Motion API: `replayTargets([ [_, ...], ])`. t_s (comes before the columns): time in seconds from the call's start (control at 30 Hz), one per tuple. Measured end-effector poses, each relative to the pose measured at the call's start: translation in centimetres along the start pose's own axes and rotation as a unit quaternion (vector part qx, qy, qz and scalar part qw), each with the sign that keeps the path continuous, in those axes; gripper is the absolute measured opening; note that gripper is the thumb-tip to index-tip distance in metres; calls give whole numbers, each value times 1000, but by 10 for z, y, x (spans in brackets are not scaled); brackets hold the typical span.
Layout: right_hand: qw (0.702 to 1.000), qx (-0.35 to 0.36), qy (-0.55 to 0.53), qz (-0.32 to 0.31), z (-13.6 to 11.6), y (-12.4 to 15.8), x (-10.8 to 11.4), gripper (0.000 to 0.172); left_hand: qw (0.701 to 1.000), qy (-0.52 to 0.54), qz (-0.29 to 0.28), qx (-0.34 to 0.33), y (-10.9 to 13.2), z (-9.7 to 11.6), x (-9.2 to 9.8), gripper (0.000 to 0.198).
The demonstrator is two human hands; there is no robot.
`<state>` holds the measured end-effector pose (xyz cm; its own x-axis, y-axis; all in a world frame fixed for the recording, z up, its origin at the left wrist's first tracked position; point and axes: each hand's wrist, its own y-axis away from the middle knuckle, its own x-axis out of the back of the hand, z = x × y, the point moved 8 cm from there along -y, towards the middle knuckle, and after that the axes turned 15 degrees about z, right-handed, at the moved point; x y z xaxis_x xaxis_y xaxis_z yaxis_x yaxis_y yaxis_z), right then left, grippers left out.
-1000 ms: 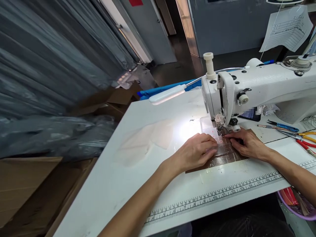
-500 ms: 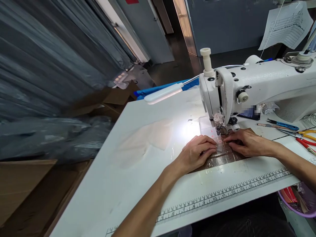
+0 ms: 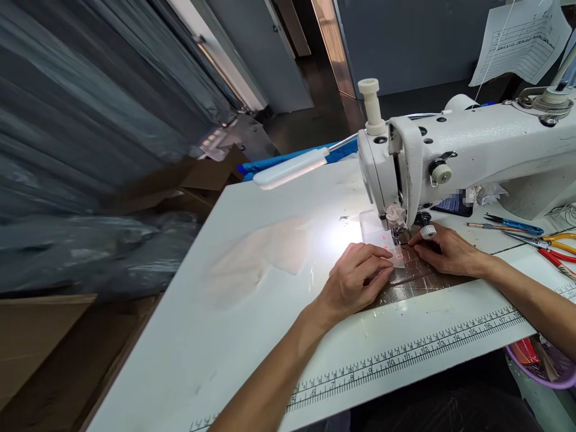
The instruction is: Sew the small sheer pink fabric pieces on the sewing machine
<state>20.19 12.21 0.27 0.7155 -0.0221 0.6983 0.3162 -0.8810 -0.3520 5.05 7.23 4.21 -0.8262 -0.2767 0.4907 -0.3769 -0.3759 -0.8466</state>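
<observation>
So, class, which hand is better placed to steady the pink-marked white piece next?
Probably the left hand: its fingertips are right at the white piece, while the right hand is on the opposite side of the presser foot.

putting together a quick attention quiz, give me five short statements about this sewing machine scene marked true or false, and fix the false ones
1. The left hand has its fingertips by the pale strip with pink marks. True.
2. The right hand grips the blue tool. False: the blue tool lies on the table, apart from that hand.
3. The lamp beside the sewing machine is lit. True.
4. The ruler scale runs along the table's far edge. False: it runs along the near edge.
5. The purple basket is lower than the tabletop. True.
</observation>
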Motion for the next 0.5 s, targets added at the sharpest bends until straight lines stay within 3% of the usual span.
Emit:
replayTargets([
  [0.33,999,44,-4,21,-5,2,-2,23,997,-17,-70,-40,9,-2,-11,7],
  [0.5,992,106,72,-2,-13,9,-8,33,993,-22,-85,-83,10,3,-13,12],
])
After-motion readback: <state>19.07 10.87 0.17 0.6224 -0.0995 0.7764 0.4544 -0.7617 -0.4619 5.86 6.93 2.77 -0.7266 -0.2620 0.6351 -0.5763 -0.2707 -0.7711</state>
